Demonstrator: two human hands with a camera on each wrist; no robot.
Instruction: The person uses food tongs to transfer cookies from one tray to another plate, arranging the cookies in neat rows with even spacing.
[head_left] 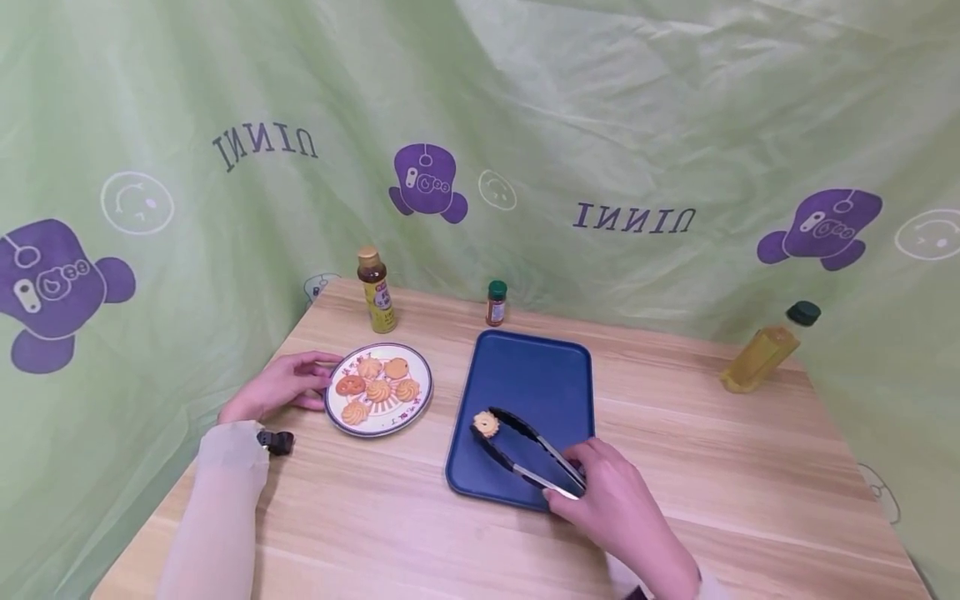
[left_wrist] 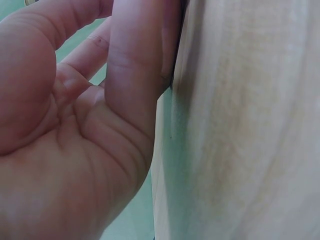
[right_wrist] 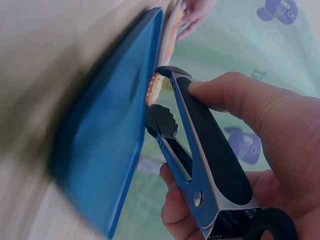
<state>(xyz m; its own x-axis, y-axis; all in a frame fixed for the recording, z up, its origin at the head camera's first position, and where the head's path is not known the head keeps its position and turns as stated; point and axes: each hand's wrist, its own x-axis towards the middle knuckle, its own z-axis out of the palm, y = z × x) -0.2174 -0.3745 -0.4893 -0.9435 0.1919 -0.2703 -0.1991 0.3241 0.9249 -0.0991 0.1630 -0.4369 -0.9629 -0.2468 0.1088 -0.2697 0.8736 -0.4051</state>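
Note:
My right hand (head_left: 618, 500) grips metal tongs (head_left: 517, 471) with black tips over the near part of a blue tray (head_left: 528, 375). A ring-shaped cookie (head_left: 486, 424) sits between the tong tips; whether it touches the tray, I cannot tell. In the right wrist view the thumb presses one black-covered arm of the tongs (right_wrist: 215, 145), with fingers curled against the other side. My left hand (head_left: 285, 385) holds the left rim of a round white plate (head_left: 386, 423) bearing several cookies (head_left: 378, 391). The left wrist view shows mainly the palm (left_wrist: 75, 150) beside the wooden tabletop.
A yellow-labelled bottle (head_left: 378, 296) stands behind the plate, and a small green-capped jar (head_left: 496, 304) behind the tray. Toward the right edge of the wooden table (head_left: 720, 475) is a bottle of yellow liquid (head_left: 761, 358). A green patterned curtain (head_left: 525, 108) hangs around the table.

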